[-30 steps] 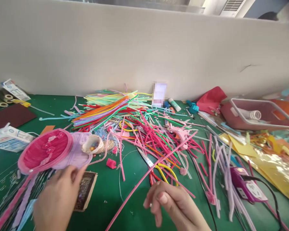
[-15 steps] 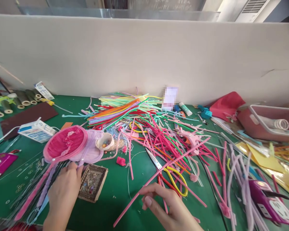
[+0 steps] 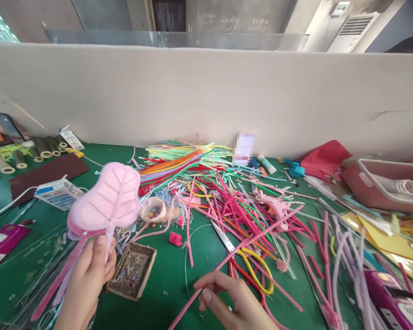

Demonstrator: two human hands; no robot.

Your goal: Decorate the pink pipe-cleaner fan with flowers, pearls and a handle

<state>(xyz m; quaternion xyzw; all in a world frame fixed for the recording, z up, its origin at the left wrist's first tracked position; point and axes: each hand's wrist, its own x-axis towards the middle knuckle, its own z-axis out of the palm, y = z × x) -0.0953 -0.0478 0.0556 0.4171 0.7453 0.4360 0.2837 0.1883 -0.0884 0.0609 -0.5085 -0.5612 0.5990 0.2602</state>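
My left hand [image 3: 92, 270] is closed around the thin stem of a pale pink leaf-shaped fan [image 3: 119, 195], holding it upright with its darker veins facing me. Behind it, a darker pink fan and a lilac one are mostly covered. My right hand [image 3: 234, 298] is low in the middle, its fingers loosely curled, thumb and index a little apart. A long pink pipe cleaner [image 3: 220, 263] runs past those fingertips; I cannot tell whether they touch it. Scissors [image 3: 249, 266] with yellow and red handles lie just beyond that hand.
A small box of beads [image 3: 133, 270] and a round bead cup [image 3: 153, 210] sit near my left hand. Piled pipe cleaners [image 3: 179, 165] fill the middle back. Purple power strips [image 3: 392, 298] stand at both sides. A pink bin [image 3: 371, 195] is at right, before a pale partition [image 3: 206, 96].
My left hand has lifted the pale pink leaf fan over the other fans. My right hand has shifted slightly left beside the pink pipe cleaner. The view has tilted up a little.
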